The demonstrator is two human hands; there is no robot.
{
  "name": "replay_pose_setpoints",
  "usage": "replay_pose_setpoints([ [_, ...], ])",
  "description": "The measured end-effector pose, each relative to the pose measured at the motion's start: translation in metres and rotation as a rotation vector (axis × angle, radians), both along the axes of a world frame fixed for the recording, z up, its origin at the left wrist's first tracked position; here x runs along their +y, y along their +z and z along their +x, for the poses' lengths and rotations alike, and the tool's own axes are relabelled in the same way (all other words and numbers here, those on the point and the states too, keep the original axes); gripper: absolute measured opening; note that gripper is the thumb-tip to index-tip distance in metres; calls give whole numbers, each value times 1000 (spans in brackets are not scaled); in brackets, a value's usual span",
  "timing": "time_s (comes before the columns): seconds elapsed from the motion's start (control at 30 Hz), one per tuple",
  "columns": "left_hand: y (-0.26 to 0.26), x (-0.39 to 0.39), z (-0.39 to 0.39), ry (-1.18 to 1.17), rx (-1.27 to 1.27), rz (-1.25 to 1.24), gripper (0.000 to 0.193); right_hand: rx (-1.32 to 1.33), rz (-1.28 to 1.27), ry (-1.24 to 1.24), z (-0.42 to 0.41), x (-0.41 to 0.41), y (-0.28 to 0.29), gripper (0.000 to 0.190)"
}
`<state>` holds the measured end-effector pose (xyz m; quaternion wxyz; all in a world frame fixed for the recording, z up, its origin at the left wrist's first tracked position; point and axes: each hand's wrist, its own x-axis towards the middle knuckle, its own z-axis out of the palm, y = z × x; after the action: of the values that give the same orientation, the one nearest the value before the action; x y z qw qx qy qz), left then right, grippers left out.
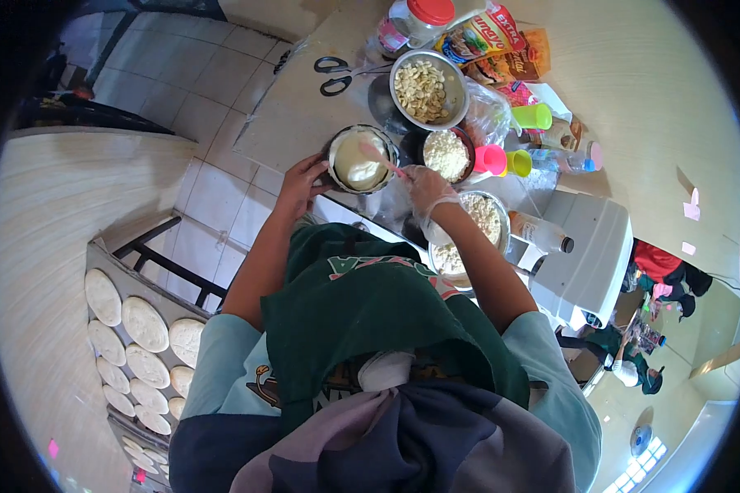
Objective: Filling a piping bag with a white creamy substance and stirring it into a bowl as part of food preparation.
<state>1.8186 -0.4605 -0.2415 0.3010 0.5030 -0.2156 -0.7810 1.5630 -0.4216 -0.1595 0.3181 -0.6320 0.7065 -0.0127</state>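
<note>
My left hand [301, 186], bare, holds the near left side of a round bowl [332, 174] at the table's edge. A pale creamy mixture [353, 157] fills much of the bowl, and some is smeared along its rim. In a clear plastic glove, my right hand [427, 190] grips a pink spatula or spoon [387, 161], whose head reaches over the cream. Behind my right hand stands a dark bowl of crumbly white food [446, 154]. Below my right forearm sits a larger bowl of similar crumbly food [484, 215], partly hidden by the arm.
A metal bowl [460, 98] contains pale sliced pieces. Black-handled scissors [336, 75] lie beside it. Packets [484, 37], a red-lidded jar [407, 28], plastic cups [490, 160] and bottles [539, 231] crowd the table. Flat dough rounds [145, 323] lie on a rack at left. Other people [638, 357] are farther right.
</note>
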Motion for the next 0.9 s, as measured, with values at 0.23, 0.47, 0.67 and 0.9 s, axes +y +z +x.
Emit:
replay_pose_setpoints([
  [0.23, 4, 8, -11, 44, -166, -83, 24, 252, 49, -7, 18, 3, 42, 22],
  [0.47, -15, -4, -14, 33, -263, -230, 23, 301, 12, -58, 25, 1, 39, 22],
  [0.67, -14, -10, -10, 8, -306, -318, 26, 239, -54, -53, 24, 5, 17, 27],
  [0.9, -14, -20, -5, -126, -352, -370, 28, 257, 0, 50, 22, -10, 24, 29],
])
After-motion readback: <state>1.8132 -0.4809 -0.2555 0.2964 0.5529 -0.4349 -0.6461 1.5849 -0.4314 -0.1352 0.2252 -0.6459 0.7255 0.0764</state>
